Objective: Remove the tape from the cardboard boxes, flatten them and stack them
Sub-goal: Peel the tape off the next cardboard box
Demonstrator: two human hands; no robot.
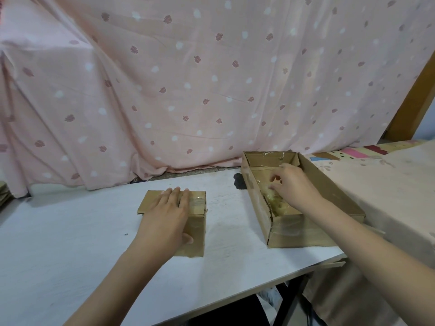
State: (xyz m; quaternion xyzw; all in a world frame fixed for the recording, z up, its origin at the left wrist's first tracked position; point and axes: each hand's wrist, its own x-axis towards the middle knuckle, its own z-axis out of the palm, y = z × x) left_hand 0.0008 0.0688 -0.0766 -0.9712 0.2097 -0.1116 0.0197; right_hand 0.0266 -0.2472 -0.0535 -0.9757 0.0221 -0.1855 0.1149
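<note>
On the white table (pixel 70 231) lay a small brown cardboard box (pixel 195 222), nearly flattened, near the middle of the table. The left hand (pixel 168 212) rested flat on top of it with straight fingers spread and the thumb against the near side; it pressed and did not grip.

Well apart to the right, at the table's right edge, stood a larger open brown cardboard box (pixel 306 234) that served as a tray. Inside it lay a crumpled wad of clear yellowish tape (pixel 274 201). The right hand (pixel 292 184) hovered in this box with its fingers curled over the wad. Whether the fingertips really pinched the tape, I could not tell.

Strips of shiny clear tape (pixel 196 202) were still on the top of the small box, so I judged that more peeling was needed there.

The cardboard looked light and thin, stiff along its panels but easy to fold at the creases. It would probably slide on the smooth table, so one hand should hold it down. The tape looked sticky and soft, and it may tear; the best place to take it would be a loose corner or end.

No brand, label or readable writing was visible on either box.
</note>
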